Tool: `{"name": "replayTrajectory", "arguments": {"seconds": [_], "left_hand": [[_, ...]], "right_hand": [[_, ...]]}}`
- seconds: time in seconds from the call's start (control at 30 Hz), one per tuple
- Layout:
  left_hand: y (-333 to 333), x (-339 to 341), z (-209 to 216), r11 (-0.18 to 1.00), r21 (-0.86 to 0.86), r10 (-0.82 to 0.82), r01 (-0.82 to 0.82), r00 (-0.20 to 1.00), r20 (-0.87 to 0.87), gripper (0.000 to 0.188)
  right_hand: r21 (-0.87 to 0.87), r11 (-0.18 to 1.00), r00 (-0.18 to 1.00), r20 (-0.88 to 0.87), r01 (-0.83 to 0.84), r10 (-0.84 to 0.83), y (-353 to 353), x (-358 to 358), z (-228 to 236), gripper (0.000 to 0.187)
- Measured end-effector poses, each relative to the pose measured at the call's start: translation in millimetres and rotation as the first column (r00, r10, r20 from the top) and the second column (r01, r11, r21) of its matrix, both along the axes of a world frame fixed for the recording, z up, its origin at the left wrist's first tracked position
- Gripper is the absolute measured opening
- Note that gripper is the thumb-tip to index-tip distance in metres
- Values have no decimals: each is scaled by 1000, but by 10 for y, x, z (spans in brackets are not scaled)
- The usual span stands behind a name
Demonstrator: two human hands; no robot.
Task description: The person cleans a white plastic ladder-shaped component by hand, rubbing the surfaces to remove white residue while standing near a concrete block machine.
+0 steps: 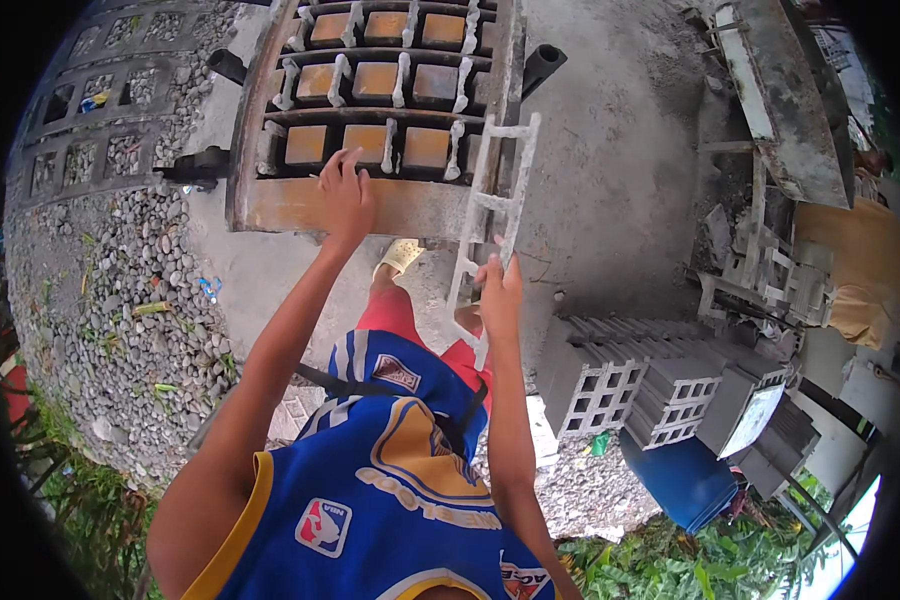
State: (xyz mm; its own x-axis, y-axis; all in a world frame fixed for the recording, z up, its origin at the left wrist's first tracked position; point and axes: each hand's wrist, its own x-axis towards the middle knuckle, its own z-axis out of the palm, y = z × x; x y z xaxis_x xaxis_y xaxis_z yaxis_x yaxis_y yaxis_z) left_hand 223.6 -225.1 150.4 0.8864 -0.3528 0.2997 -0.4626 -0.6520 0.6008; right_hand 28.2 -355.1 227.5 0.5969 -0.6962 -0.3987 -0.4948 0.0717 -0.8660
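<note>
Grey-crusted: held ladder-shaped frame (pixel 494 202) lengthwise toward twelve o'clock, right hand (pixel 501 292) closed; had left hand (pixel 348 207) curled at mould (pixel 420 208), ten o'clock, hold unclear.

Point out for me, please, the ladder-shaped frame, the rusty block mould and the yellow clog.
Ladder-shaped frame (pixel 493 202): head view, on one of its crossbars.
Rusty block mould (pixel 420 208): head view, on its near end wall.
Yellow clog (pixel 402 254): head view, on its perforated upper.

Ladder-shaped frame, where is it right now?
In the head view, the frame is in the right hand, overlapping the lower right corner of the rusty mould.
</note>
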Motion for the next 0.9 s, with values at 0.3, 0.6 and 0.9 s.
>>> {"name": "replayTrajectory", "arguments": {"seconds": [0.3, 0.6, 0.9], "left_hand": [[90, -51, -147, 993, 119, -19, 20, 1000, -9, 27], [96, -59, -171, 998, 62, -13, 17, 997, -71, 26], [53, -65, -179, 999, 32, -11, 13, 998, -65, 23]], "right_hand": [[-171, 863, 879, 133, 474, -457, 125, 143, 759, 35], [-112, 993, 955, -287, 46, -77, 547, 212, 493, 31], [-362, 928, 954, -298, -94, -19, 551, 327, 379, 30]]}}
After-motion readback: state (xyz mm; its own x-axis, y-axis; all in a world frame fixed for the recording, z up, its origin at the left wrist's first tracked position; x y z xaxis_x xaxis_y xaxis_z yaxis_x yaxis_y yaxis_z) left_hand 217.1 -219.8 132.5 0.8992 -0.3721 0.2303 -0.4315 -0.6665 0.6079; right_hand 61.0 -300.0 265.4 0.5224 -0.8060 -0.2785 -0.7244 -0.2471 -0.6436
